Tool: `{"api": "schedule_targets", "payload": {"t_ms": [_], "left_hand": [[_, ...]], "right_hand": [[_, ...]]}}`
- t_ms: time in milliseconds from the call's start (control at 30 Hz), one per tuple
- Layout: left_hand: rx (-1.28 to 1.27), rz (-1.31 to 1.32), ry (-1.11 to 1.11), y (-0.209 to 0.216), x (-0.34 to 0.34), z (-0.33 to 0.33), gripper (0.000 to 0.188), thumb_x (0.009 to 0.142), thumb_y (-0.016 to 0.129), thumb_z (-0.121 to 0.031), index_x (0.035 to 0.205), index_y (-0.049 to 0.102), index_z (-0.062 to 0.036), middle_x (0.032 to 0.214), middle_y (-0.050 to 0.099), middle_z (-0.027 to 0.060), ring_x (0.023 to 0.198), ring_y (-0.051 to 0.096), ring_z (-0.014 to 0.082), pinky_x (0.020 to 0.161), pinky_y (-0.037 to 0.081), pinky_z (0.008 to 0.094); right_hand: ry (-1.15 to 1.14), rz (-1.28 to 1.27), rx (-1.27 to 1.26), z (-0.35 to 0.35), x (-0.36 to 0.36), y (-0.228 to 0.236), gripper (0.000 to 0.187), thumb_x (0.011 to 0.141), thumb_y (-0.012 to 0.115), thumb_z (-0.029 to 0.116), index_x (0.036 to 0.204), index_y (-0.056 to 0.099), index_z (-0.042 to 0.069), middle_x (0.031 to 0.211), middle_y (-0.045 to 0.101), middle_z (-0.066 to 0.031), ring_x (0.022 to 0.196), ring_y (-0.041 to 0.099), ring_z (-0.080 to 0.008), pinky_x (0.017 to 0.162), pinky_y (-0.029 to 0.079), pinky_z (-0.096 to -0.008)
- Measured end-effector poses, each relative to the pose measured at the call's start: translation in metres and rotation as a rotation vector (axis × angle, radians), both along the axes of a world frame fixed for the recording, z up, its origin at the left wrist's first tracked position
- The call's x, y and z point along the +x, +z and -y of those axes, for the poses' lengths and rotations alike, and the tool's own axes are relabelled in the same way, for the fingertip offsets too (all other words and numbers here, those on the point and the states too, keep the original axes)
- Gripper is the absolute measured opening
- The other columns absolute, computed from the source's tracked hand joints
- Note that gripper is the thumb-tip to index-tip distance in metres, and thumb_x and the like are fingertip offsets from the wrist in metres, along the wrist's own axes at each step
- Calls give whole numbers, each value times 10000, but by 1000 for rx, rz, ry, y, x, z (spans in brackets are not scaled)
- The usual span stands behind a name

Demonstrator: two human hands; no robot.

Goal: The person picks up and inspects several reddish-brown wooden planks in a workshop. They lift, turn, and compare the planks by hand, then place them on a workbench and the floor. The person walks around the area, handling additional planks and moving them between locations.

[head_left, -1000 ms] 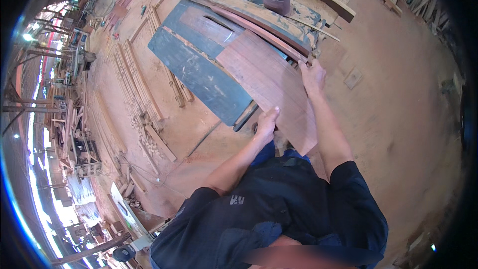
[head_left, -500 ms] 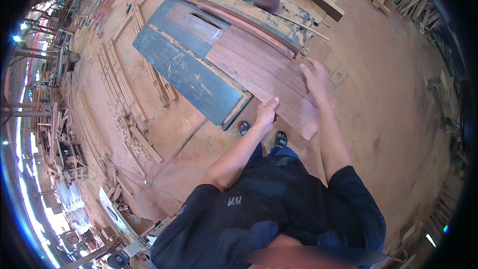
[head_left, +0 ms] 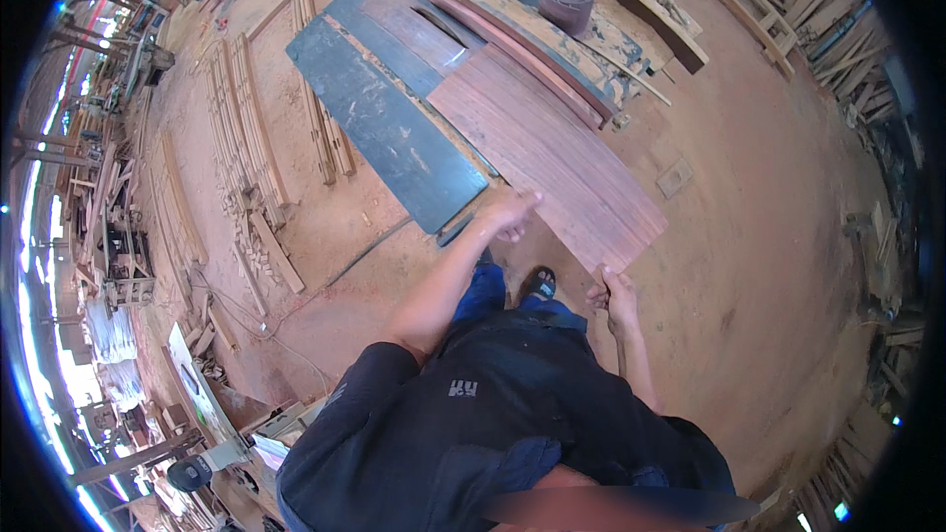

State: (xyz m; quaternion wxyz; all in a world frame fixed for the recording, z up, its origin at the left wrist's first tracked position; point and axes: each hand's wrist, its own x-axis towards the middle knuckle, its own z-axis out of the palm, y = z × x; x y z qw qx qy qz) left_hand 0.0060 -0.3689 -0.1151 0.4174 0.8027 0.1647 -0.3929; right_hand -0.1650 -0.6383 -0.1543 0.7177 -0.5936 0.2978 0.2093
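A wide reddish-brown wooden board (head_left: 552, 153) lies slanted on a blue-grey machine table (head_left: 394, 128), its near end jutting out past the table toward me. My left hand (head_left: 507, 215) is at the board's left edge, thumb or finger over the edge and the other fingers curled. My right hand (head_left: 616, 296) pinches the near corner of the board, thumb on top. Beyond the board's far end, a dark slot (head_left: 440, 26) opens in the table. A long reddish wooden fence (head_left: 537, 69) runs along the board's right side.
A roll of brown abrasive belt (head_left: 567, 2) stands on the dusty ledge behind the fence, near a thick wooden beam (head_left: 645, 15). Long strips of timber (head_left: 236, 123) lie on the floor at left. Stacked wood (head_left: 828, 30) fills the far right. A cable (head_left: 266, 330) crosses the floor.
My right hand has moved from the board's right edge to its near corner. My left hand has shifted slightly along the left edge. The whole view has swung a little.
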Motion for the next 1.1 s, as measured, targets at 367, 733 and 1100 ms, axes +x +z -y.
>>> {"api": "schedule_targets", "payload": {"t_ms": [367,733,1100], "left_hand": [[252,305,263,12,77,-58,539,942,637,-449,681,704,18,625,695,151,630,716,274,701,558,407],[180,400,225,12,99,-87,599,960,586,-457,586,667,3,562,658,148,560,681,266,640,550,400],[93,332,210,-10,109,-101,564,975,542,-425,608,680,-21,573,674,132,626,707,253,744,554,386]], "right_hand": [[18,-59,-60,-3,-1,-9,232,967,697,232,928,631,12,710,671,-82,612,672,-176,544,503,-282],[54,-23,-73,-31,25,-1,217,950,715,225,877,627,41,667,653,-63,567,660,-163,532,487,-274],[35,-50,-137,-38,26,7,324,991,654,372,1060,666,56,723,661,-13,630,670,-134,579,511,-260]]}}
